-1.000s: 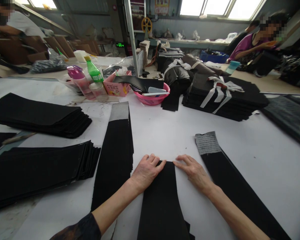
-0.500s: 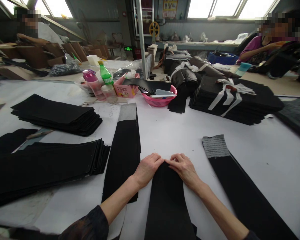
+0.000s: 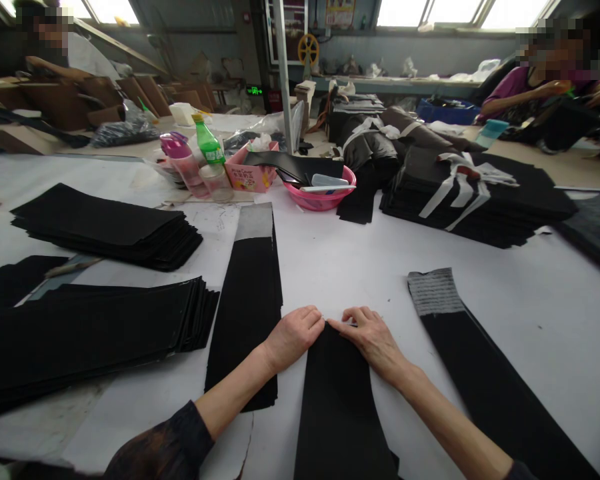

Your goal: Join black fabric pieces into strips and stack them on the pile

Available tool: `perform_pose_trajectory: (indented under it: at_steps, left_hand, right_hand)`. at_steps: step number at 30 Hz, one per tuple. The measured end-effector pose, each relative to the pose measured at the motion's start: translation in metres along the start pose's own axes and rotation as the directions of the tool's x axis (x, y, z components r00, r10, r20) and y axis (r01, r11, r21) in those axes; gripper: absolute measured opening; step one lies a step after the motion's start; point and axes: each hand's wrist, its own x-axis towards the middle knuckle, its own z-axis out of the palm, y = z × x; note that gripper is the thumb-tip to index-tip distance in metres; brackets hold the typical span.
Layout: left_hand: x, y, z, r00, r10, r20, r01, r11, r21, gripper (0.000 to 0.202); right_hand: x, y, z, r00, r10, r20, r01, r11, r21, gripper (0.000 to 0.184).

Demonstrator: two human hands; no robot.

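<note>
A long black strip of sheet material (image 3: 337,400) lies lengthwise in front of me, its lower end cut off by the picture's edge. My left hand (image 3: 297,337) is closed, pinching the far edge near its left corner. On the right part of that same edge, my right hand (image 3: 373,340) grips with its index finger stretched along the edge and its other fingers curled. The fingertips of both hands nearly meet. Left of the strip lies a stack of black strips with a grey end (image 3: 245,293). To the right is another black strip with a striped grey end (image 3: 495,360).
Two piles of black pieces (image 3: 105,227) (image 3: 100,327) lie at the left. Behind stand a pink basin (image 3: 325,200), a pink box (image 3: 253,175), a green bottle (image 3: 209,141) and a tied black stack (image 3: 475,200). Two people sit farther back, at left and right.
The view has shifted slightly. My right hand's curled fingers sit a little farther from my left hand, while both hands stay at the strip's far edge.
</note>
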Motion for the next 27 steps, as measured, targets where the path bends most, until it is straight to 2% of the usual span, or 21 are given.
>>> perform_pose_trajectory:
  at_steps: [8,15,23,27]
  left_hand:
    - [-0.005,0.003,-0.001,0.999,0.047,-0.006,-0.047,0.996,0.079,0.023]
    - [-0.007,0.003,-0.002,1.0,-0.025,0.015,0.025,1.0,0.009,0.026]
    - [-0.012,0.002,0.0,0.999,0.038,0.036,-0.041,0.996,0.08,0.031]
    - [-0.016,-0.001,0.002,0.998,-0.049,0.046,0.05,0.998,-0.027,0.032]
  right_hand:
    - [0.001,-0.003,-0.006,0.999,-0.032,0.031,0.033,0.999,-0.024,0.055]
    - [0.002,-0.006,-0.01,0.997,-0.027,0.068,0.029,0.999,-0.024,0.06]
    - [0.003,-0.005,-0.01,0.996,-0.035,0.077,0.037,0.999,-0.024,0.061]
    - [0.003,-0.006,-0.01,0.998,-0.034,0.058,0.036,0.999,-0.03,0.06]
